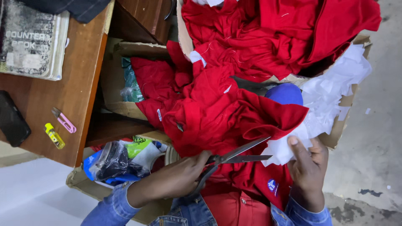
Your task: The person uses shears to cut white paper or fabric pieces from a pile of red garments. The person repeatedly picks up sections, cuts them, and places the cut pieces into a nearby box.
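My left hand (180, 175) grips the dark handles of a large pair of scissors (238, 154). Their blades are parted and point right across a pile of red garments (217, 109) on my lap. My right hand (308, 165) pinches the edge of a white fabric piece (289, 150) against the red cloth, with its thumb on the white. The blade tips sit just left of that thumb. A round blue badge (272, 186) shows on the red cloth by my right wrist. Both arms wear denim sleeves.
More red garments (276, 33) and white scraps (335, 83) fill a cardboard box (337, 134) ahead. At the left a wooden desk (63, 96) holds a book (29, 39), a black phone (12, 119), a pink clipper (64, 120) and a yellow lighter (55, 136). Plastic bags (121, 161) lie below it.
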